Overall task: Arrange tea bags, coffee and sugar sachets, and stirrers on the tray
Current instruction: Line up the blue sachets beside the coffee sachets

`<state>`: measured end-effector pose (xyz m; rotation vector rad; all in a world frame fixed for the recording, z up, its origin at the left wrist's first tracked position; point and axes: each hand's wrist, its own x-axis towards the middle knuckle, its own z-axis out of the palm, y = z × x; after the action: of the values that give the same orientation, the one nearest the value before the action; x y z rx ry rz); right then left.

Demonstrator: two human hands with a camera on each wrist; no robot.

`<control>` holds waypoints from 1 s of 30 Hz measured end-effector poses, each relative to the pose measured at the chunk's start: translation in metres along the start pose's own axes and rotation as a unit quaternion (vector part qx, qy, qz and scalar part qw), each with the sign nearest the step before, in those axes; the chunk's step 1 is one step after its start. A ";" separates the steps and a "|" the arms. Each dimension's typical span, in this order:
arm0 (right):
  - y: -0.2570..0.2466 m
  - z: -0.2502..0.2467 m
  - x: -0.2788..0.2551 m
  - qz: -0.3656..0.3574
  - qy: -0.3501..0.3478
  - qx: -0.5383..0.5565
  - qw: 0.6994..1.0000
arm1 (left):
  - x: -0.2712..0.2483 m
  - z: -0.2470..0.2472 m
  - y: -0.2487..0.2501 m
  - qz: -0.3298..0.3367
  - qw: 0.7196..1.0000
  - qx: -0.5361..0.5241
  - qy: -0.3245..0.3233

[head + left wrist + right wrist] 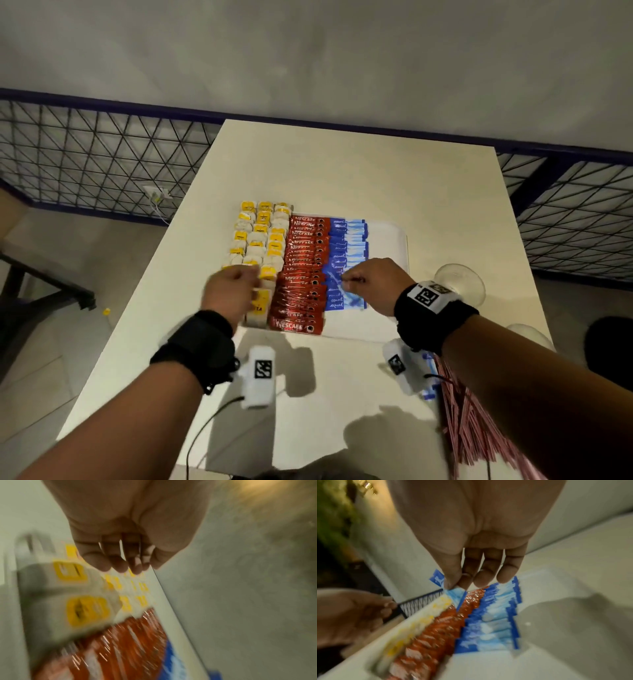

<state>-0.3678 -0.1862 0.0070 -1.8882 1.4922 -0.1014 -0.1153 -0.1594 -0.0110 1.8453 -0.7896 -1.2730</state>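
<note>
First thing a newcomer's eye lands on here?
The three colour bands on the white tray: yellow-tagged tea bags at left, red Nescafe sachets in the middle, blue Equal sachets beside them. Next, the right hand pinching one blue sachet above that row, and the left hand over the tea bags.

Tea bags point(257, 236) left of coffee sachets point(303, 274)

Dim light; wrist views v. motion-blurred.

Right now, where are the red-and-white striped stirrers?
In the head view, the red-and-white striped stirrers lie bundled on the white table, bottom right, off the white tray, under the right forearm.
</note>
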 end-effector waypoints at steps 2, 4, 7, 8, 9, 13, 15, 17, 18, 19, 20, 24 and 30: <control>0.006 0.002 0.004 0.008 -0.036 -0.097 0.995 | 0.027 -0.028 -0.011 0.022 0.977 0.178 0.117; 0.008 0.006 0.006 0.025 -0.061 -0.152 0.986 | 0.043 -0.041 -0.023 0.005 0.933 0.338 0.123; 0.008 0.014 0.010 0.033 -0.088 -0.217 0.972 | 0.055 -0.048 -0.039 -0.026 0.913 0.401 0.072; 0.008 0.016 0.012 0.030 -0.095 -0.233 0.967 | 0.056 -0.048 -0.040 -0.031 0.915 0.397 0.071; 0.008 0.018 0.014 0.029 -0.102 -0.245 0.964 | 0.058 -0.048 -0.042 -0.034 0.917 0.391 0.073; 0.011 0.025 0.020 0.032 -0.123 -0.249 0.960 | 0.057 -0.046 -0.041 -0.028 0.919 0.382 0.090; 0.012 0.028 0.022 0.031 -0.127 -0.248 0.960 | 0.057 -0.047 -0.042 -0.033 0.922 0.376 0.089; 0.011 0.030 0.024 0.026 -0.124 -0.252 0.959 | 0.058 -0.048 -0.043 -0.035 0.925 0.369 0.087; 0.011 0.031 0.025 0.025 -0.123 -0.254 0.959 | 0.058 -0.048 -0.043 -0.037 0.926 0.366 0.088; 0.011 0.032 0.026 0.024 -0.124 -0.257 0.958 | 0.058 -0.048 -0.043 -0.039 0.927 0.363 0.088; 0.011 0.033 0.028 0.022 -0.125 -0.261 0.957 | 0.058 -0.048 -0.043 -0.041 0.927 0.361 0.088; 0.012 0.036 0.029 0.012 -0.120 -0.280 0.952 | 0.058 -0.048 -0.042 -0.047 0.928 0.358 0.086; 0.013 0.035 0.027 0.000 -0.103 -0.296 0.950 | 0.060 -0.050 -0.045 -0.043 0.929 0.358 0.086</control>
<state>-0.3531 -0.1941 -0.0363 -2.2716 1.4776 0.5898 -0.0459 -0.1734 -0.0665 2.5458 -1.1902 -0.9058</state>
